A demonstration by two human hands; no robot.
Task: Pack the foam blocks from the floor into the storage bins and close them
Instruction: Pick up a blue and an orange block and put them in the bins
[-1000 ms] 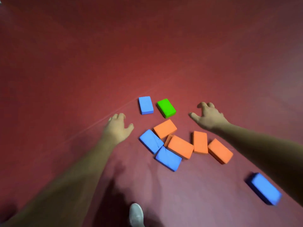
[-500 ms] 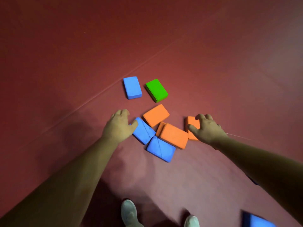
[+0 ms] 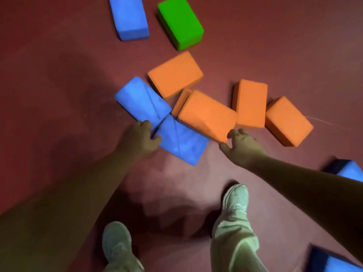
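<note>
Left hand (image 3: 140,137): fingers (image 3: 145,124) curled over the seam where two blue foam blocks abut, thumb against the corner of the nearer blue block (image 3: 182,140); whether a grip has closed cannot be told. Right hand (image 3: 242,148): spread wide, holding nothing, its tips at the low edge of the tilted orange block (image 3: 206,112), which leans on a half-hidden orange block (image 3: 181,100). Suggested technique: span each block across its short sides, thumb opposing fingers, and squeeze lightly, since the foam will probably yield. The tilted block should probably go first, as it lies on top. The farther blue block (image 3: 141,99) presses against its neighbour, so a straight lift would likely disturb the pile least. Beyond the fingers lie another orange block (image 3: 174,73), a green block (image 3: 179,22) and a far blue block (image 3: 128,16). Right of the right hand lie two more orange blocks (image 3: 250,103) (image 3: 287,120). The person's shoes (image 3: 235,195) stand on the red floor (image 3: 59,85) behind the hands. No storage bins are in view.
</note>
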